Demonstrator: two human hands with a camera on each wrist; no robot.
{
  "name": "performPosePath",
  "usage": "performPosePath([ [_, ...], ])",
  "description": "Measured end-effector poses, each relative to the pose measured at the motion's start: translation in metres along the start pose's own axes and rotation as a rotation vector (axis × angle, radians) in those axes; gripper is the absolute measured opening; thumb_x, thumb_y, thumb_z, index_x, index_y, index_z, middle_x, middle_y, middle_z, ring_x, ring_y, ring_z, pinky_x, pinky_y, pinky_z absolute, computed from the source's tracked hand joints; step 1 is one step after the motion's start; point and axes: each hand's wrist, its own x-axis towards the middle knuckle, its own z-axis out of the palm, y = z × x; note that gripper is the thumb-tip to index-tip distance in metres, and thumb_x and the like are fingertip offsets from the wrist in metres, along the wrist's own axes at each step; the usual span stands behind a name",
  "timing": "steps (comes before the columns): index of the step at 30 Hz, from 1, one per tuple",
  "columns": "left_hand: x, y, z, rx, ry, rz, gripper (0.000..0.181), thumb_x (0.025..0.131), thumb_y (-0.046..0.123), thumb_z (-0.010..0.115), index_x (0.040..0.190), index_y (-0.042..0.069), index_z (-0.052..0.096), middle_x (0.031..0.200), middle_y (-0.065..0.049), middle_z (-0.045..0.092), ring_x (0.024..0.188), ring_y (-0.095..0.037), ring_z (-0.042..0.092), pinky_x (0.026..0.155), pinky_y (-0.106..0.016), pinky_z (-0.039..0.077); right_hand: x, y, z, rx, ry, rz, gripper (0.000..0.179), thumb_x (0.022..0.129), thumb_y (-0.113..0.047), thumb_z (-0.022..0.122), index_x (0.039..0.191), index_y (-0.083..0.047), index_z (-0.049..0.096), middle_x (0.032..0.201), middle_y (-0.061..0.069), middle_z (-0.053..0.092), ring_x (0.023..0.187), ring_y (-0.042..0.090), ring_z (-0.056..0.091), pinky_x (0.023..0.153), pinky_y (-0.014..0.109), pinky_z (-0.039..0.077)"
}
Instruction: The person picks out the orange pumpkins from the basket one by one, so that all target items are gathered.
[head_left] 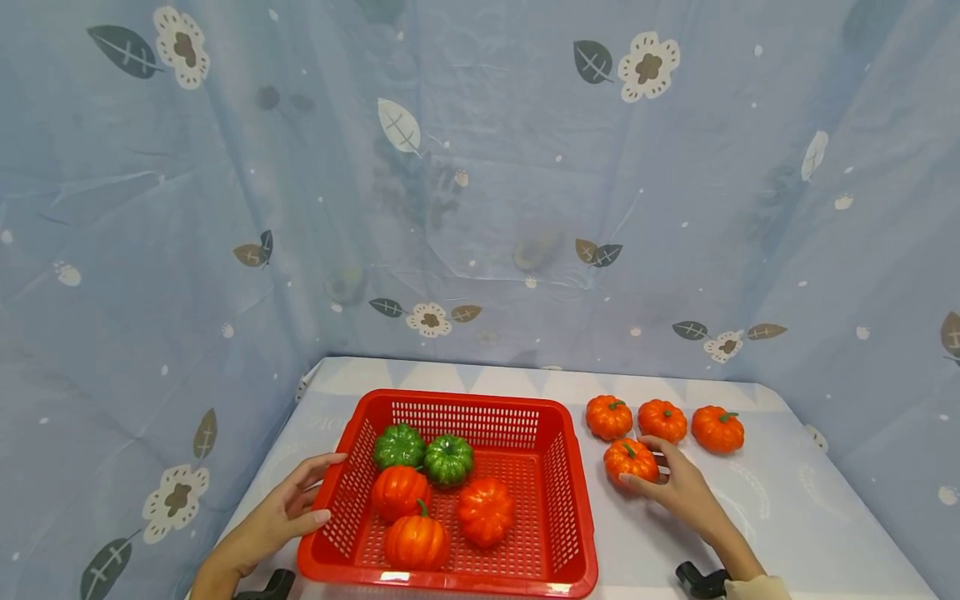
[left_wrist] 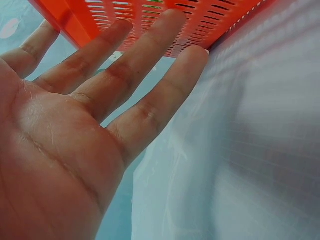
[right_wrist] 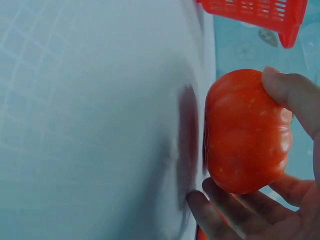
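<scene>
My right hand (head_left: 678, 487) holds a small orange pumpkin (head_left: 628, 460) between thumb and fingers, to the right of the red basket (head_left: 587, 533). In the right wrist view the thumb lies on one side of this pumpkin (right_wrist: 245, 132) and the fingers on the other; whether it touches the table I cannot tell. My left hand (head_left: 281, 517) is at the basket's left side, fingers spread and fairly straight. Its fingertips (left_wrist: 192, 57) reach the slotted basket wall (left_wrist: 200, 22) in the left wrist view. Inside the basket lie two green pumpkins (head_left: 448, 460) and three orange pumpkins (head_left: 486, 511).
Behind the right hand, three more orange pumpkins (head_left: 662, 421) stand in a row on the white-covered table (head_left: 795, 533). A blue patterned curtain (head_left: 480, 208) hangs behind the table and along its sides. Black devices (head_left: 701, 581) sit near both wrists.
</scene>
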Motion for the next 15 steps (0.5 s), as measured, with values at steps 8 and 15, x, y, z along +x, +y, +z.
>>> performPosePath([
  [8, -0.002, -0.0004, 0.0007, -0.019, -0.013, 0.01, 0.063, 0.102, 0.005, 0.056, 0.158, 0.015, 0.029, 0.157, -0.03, 0.025, 0.126, -0.039, 0.055, 0.086, -0.054, 0.059, -0.0001, 0.0042, 0.0047, 0.003, -0.023, 0.047, 0.084, 0.082, -0.044, 0.086, 0.146, -0.006, 0.047, 0.14, 0.022, 0.053, 0.121, 0.038, 0.058, 0.098, 0.053, 0.053],
  [15, -0.0012, -0.0009, 0.0, -0.022, -0.027, 0.027, 0.064, 0.102, 0.003, 0.055, 0.158, 0.014, 0.028, 0.156, -0.03, 0.025, 0.123, -0.034, 0.058, 0.086, -0.054, 0.059, -0.0004, 0.0056, 0.0067, -0.013, -0.033, 0.069, 0.086, 0.082, -0.049, 0.085, 0.147, -0.007, 0.046, 0.142, 0.022, 0.052, 0.121, 0.039, 0.057, 0.099, 0.056, 0.052],
])
